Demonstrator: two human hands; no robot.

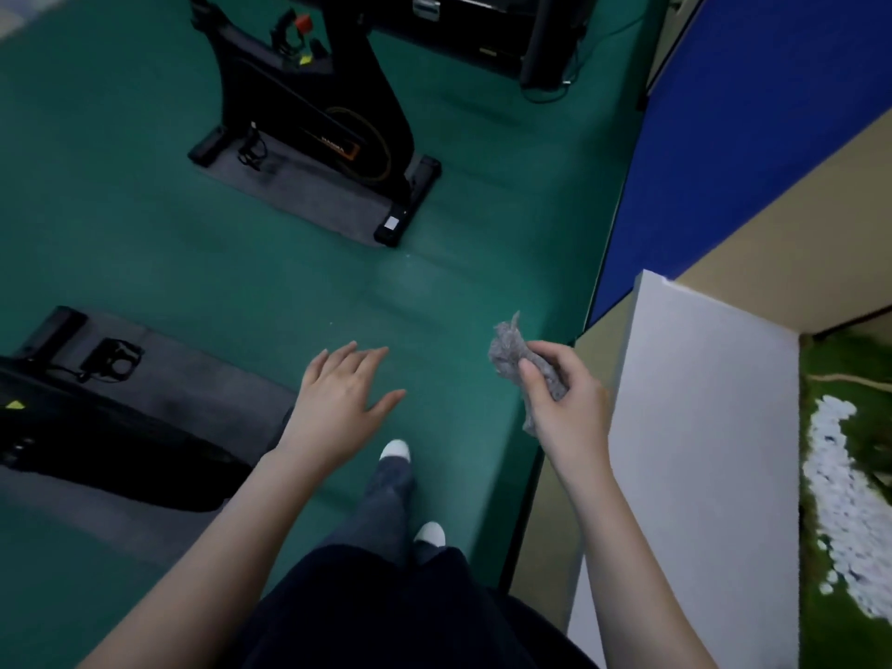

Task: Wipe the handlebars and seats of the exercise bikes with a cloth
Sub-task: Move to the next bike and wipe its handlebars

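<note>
Now we pinch the crumpled grey cloth [504, 351] in our right hand [564, 398], ready to wipe; left hand [335, 403] spread & empty, prob. free to steady the black exercise bike [299, 108] ahead.

Grey cloth [511, 352], black bike [333, 113], green floor [241, 263], blue wall [753, 137].

Left hand: my left hand [338, 403] is flat, palm down, fingers straight and slightly spread, pointing to 1 o'clock.
Right hand: my right hand [567, 403] pinches a crumpled cloth [504, 354] between thumb and curled fingers.
Arms: both my forearms are bare, reaching up from 6 o'clock.
</note>
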